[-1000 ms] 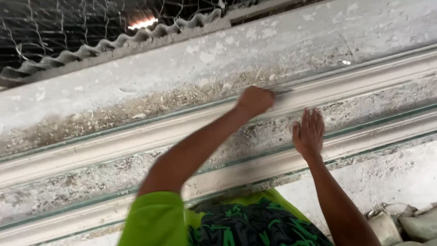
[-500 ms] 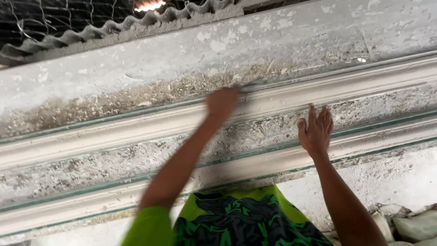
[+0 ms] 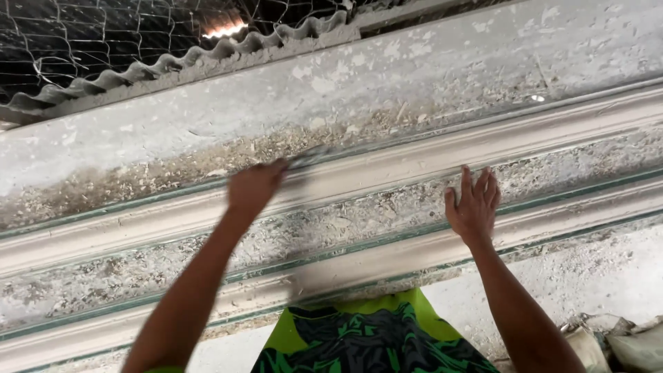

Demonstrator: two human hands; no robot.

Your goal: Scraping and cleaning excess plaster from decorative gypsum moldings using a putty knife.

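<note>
1. Left hand [image 3: 254, 188] has a closed grip on a thin blurred tool [image 3: 309, 158], laid against the upper moulding [image 3: 414, 162].
2. Right hand [image 3: 474, 207] is open, flat on the dusty band between mouldings.
3. Corrugated roofing [image 3: 173, 65] and wire mesh [image 3: 83, 34] lie above.

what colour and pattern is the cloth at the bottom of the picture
Bright green cloth with a dark, wavy black print, seen in the head view, between the arms.

A rough plaster-moulding workshop: long pale cornice mouldings [image 3: 387, 173] lie on a dusty slab, beneath a corrugated sheet edge [image 3: 173, 65] and wire mesh [image 3: 83, 34].
</note>
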